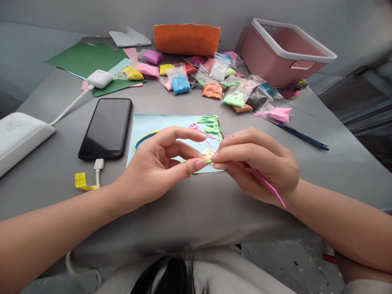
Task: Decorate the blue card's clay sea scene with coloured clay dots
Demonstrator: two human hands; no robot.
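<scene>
My left hand [165, 159] hovers over a light blue card [153, 122], thumb and fingertips curled close together at a tiny green bit of clay [210, 162]. Facing it, my right hand [260, 163] pinches at the same spot with thumb and fingers. A thin pink modelling tool [269, 185] is tucked in my right hand, its end pointing down toward the wrist. On the card are a pink clay octopus-like figure [193, 126], green clay seaweed [211, 130], a cream swirl [208, 153] and a blue-and-yellow curve [143, 140]. My hands hide the card's lower part.
Several bagged clay packs [180, 83] lie across the back, beside a pink bin [275, 61] and an orange box [186, 38]. A phone [105, 128], a white earphone case [99, 79] and green paper [88, 59] are at left. A dark blue pen [301, 136] rests right.
</scene>
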